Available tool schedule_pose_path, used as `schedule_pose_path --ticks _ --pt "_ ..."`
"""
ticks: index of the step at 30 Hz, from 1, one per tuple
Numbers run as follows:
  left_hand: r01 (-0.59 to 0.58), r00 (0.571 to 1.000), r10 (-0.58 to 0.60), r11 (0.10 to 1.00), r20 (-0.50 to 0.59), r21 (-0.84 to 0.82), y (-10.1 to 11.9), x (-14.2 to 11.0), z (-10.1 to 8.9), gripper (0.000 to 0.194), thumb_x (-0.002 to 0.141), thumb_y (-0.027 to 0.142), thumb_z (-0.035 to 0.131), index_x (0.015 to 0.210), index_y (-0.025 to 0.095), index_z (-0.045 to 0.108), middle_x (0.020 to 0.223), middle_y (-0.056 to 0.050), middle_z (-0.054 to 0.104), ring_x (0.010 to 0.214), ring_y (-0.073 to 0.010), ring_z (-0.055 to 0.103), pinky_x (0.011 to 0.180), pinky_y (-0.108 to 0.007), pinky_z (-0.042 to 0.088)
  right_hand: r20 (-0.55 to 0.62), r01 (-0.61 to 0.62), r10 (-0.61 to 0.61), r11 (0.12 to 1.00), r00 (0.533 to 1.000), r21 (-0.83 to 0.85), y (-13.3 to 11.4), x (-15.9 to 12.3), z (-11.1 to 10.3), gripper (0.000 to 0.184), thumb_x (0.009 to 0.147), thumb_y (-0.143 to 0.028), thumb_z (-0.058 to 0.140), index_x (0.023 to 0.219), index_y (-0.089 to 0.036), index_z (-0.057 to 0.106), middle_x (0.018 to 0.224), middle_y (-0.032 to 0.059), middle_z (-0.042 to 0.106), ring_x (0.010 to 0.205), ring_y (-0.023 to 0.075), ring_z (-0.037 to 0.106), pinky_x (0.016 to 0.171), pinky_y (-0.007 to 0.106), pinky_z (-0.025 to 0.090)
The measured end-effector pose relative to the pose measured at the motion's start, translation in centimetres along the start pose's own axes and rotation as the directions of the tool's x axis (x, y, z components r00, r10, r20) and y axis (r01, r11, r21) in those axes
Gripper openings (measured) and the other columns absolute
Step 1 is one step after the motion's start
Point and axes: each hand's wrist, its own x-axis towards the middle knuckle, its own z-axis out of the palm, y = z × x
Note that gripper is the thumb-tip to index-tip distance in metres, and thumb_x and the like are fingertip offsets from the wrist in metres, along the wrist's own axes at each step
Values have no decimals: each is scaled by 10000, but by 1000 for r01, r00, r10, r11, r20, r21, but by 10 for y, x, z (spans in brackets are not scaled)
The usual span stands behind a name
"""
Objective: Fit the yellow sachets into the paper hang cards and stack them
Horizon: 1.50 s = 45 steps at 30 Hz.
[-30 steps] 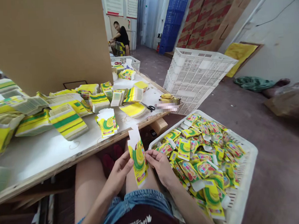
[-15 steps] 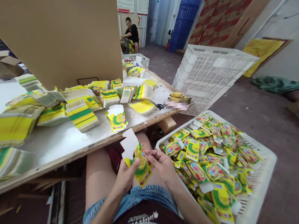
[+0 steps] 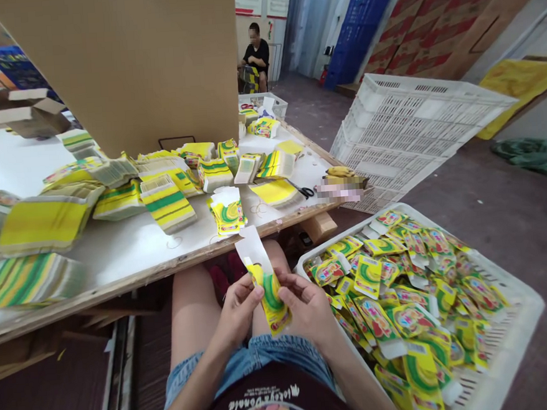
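Observation:
A small yellow and green carton (image 3: 273, 292) is held above my lap, its white end flap (image 3: 253, 247) pointing up toward the table. My left hand (image 3: 241, 307) is closed on its left edge. On the opposite edge, my right hand (image 3: 304, 299) pinches the carton with thumb and fingers. A short stack of flat cartons (image 3: 228, 213) lies at the table's front edge, just beyond my hands. To my right stands a white plastic crate (image 3: 515, 313) heaped with yellow cartons (image 3: 414, 310).
Bundles of flat yellow cartons (image 3: 168, 203) cover much of the white table (image 3: 132, 268). Scissors (image 3: 304, 191) and bananas (image 3: 341, 172) lie near its right corner. A big cardboard sheet (image 3: 128, 71) stands behind. White crates (image 3: 404, 133) are stacked on the right; a person (image 3: 256, 56) sits far back.
The carton has gone from flat and spread to a narrower, folded shape between my hands. Its white flap is now a single strip. The view has shifted a little to the left.

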Motion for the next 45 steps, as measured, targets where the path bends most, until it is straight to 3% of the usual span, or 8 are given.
schedule_pose_path --ticks 9,14,18,25,29,33,38,45 --pt "43 987 -29 996 -160 83 1 4 7 387 839 338 667 1160 183 516 954 -64 732 879 -207 693 779 -309 547 -80 103 -123 971 989 -217 9 0 5 267 791 -431 707 838 -187 611 741 28 669 663 175 599 626 288 497" --pt "0 996 17 983 -93 182 16 -3 7 618 858 250 655 1342 264 271 1029 -60 705 938 -198 680 796 -296 529 14 226 -227 960 974 -167 5 1 1 407 840 -325 672 1207 -256 510 1086 57 669 862 185 641 776 305 513" --pt "46 998 -54 984 41 172 25 -6 4 522 874 248 631 1322 230 362 1059 -82 691 981 -210 665 827 -296 512 165 251 -232 962 959 -107 -6 3 -7 423 883 -302 611 1289 -272 494 1122 58 652 955 196 632 858 324 492" --pt "84 992 -93 992 90 96 18 -8 3 358 798 239 717 1072 214 487 976 -57 701 878 -191 673 757 -261 500 301 227 -150 944 942 -241 -21 8 -24 182 891 -372 580 979 -216 615 800 12 628 714 163 571 628 254 438" --pt "114 989 -123 988 87 101 19 -10 5 425 798 255 719 1149 238 479 1018 -61 698 846 -179 672 741 -259 500 306 293 -181 880 935 -375 -26 8 -24 218 929 -367 512 857 -201 636 743 12 600 682 159 542 619 262 422" --pt "154 982 -164 982 98 105 27 -9 5 812 811 286 712 1445 320 205 1051 -70 708 856 -201 686 756 -293 515 250 326 -246 873 936 -363 -21 10 -23 161 913 -335 549 995 -225 634 874 41 664 803 194 597 727 297 462" --pt "167 979 -181 976 97 140 27 -5 3 684 805 299 711 1385 252 353 1059 -102 708 880 -222 692 782 -310 530 122 255 -233 942 965 -216 -17 17 -28 373 904 -356 573 1259 -259 511 938 38 663 763 172 584 742 307 473" --pt "121 990 -133 976 55 180 20 -4 4 612 818 274 692 1368 223 428 1081 -105 705 952 -226 672 811 -300 521 297 385 -276 822 914 -420 -37 17 -37 215 854 -360 628 994 -262 758 947 49 560 751 165 509 666 281 426"
